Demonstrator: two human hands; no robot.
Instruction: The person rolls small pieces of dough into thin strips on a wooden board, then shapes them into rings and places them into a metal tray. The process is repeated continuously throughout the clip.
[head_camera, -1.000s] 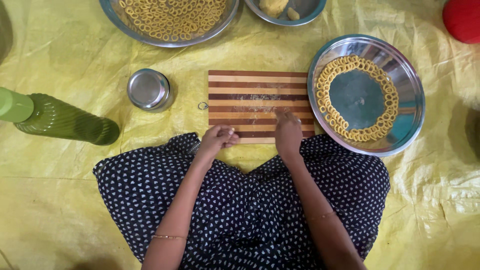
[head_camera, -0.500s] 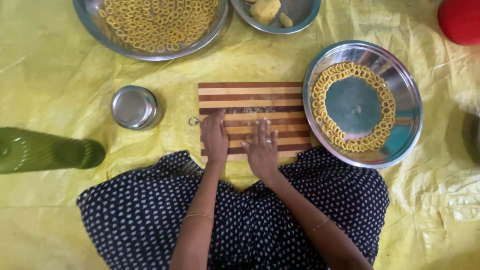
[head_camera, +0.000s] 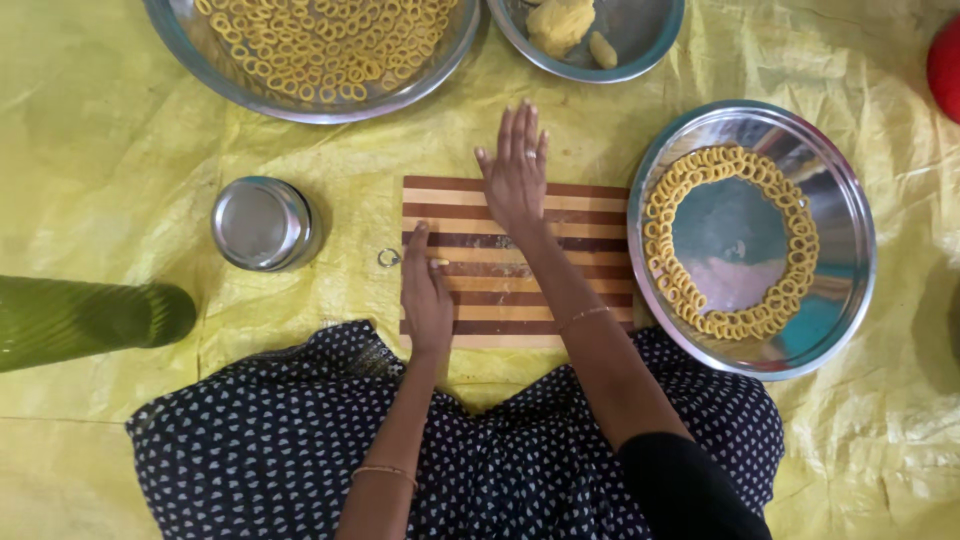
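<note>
So the striped wooden board (head_camera: 520, 260) sits on the yellow sheet (head_camera: 120, 130) right in front of the person's lap, dark and light brown bands running across it, with a small metal ring (head_camera: 388, 258) at its left edge. Left hand (head_camera: 428, 295) lies flat on the board's left side, fingers straight out, holding nothing. Right hand (head_camera: 515, 170) is stretched over the board's far edge, fingers open and together, palm down, also empty, a ring on one finger. Just right of the board is a steel plate (head_camera: 840, 300) with little yellow dough rings (head_camera: 700, 300) laid around its inside. Up top there's a big tray (head_camera: 200, 70) heaped with the same rings and a bowl (head_camera: 650, 40) with dough lumps (head_camera: 560, 22). A small steel tin (head_camera: 262, 224) stands left of the board, and a green bottle (head_camera: 90, 320) lies further left.
</note>
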